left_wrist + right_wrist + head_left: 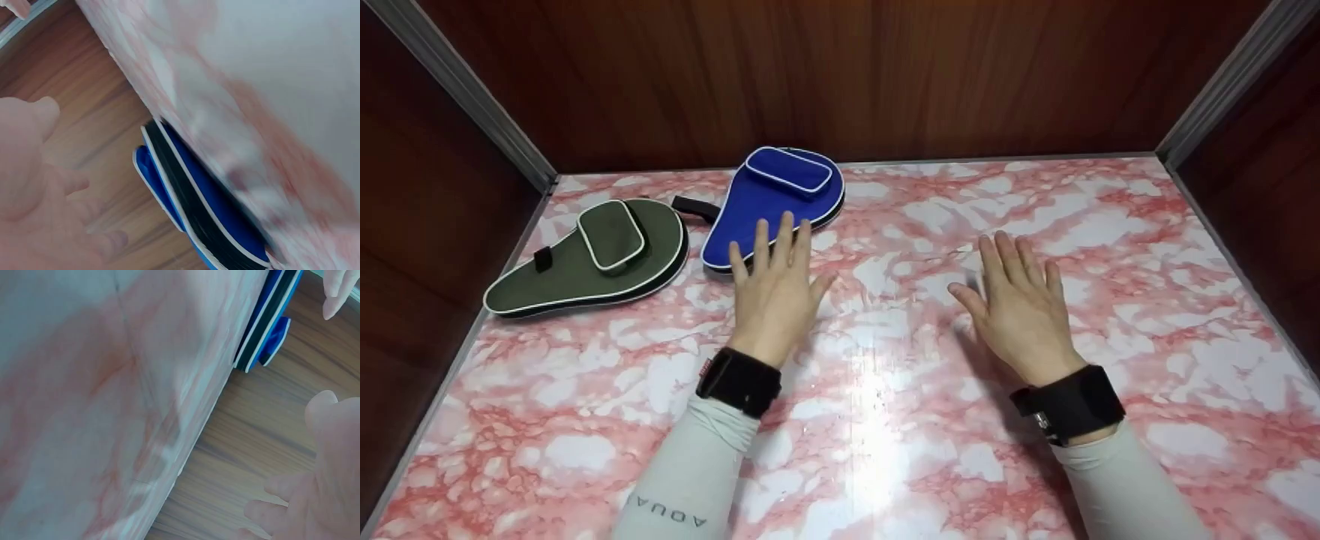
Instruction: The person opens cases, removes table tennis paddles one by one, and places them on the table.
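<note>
A blue paddle-shaped case with white piping and a raised zip pocket lies near the back wall, left of centre. To its left is an olive-green case of the same shape, its narrow end pointing to the lower left. My left hand is held palm down with fingers spread, and its fingertips overlap the blue case's near edge in the head view. Over the right half of the table my right hand is likewise spread, holding nothing. In the left wrist view the blue case shows edge-on beyond the left hand.
The table has a pink-and-white marbled top with a bright glare at the front middle. Dark wood-grain panels enclose it at the back, left and right. A black strap lies between the two cases.
</note>
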Available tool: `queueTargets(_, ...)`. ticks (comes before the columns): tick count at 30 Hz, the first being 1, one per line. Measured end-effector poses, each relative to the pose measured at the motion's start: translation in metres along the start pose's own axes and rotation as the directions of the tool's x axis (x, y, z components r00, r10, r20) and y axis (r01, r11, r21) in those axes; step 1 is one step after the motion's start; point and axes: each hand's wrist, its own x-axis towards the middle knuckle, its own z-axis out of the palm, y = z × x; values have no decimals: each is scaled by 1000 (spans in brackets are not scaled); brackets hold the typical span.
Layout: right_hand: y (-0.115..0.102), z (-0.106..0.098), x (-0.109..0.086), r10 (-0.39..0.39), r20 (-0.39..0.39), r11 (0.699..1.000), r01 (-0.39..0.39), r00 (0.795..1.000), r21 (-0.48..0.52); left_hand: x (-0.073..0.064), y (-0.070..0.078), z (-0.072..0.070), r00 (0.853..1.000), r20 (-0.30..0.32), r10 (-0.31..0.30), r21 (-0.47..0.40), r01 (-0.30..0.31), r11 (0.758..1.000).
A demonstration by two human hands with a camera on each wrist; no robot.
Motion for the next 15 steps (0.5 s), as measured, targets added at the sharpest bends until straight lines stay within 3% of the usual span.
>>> queueTargets(9,0,-2,0,6,7,1000,-6,1000,9,28,-32,-7,997,-22,-72,-7,72,997)
queueTargets(15,-1,-1,0,0,-1,1000,0,1000,7,37,-49,-7,992,-22,-122,-20,121,992)
